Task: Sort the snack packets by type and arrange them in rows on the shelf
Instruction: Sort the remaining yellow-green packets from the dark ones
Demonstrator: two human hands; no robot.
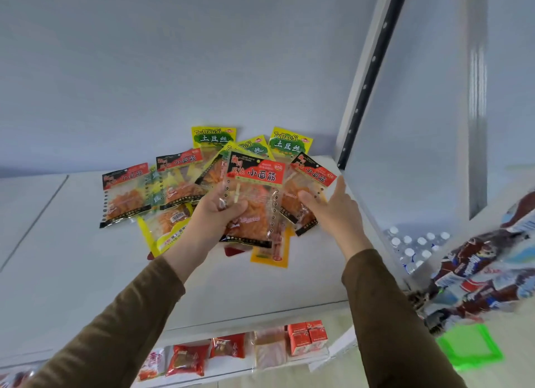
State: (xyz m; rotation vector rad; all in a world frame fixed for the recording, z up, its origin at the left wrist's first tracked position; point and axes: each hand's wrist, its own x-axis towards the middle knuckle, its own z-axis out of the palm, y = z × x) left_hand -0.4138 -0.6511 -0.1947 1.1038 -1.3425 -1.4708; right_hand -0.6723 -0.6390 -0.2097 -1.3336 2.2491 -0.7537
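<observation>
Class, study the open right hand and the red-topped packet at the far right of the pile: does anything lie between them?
Nothing visible does. The right hand is open just beside the far-right red-topped packet, its fingers at the packet's edge. The left hand holds another red-topped packet that overlaps its left side only.
</observation>
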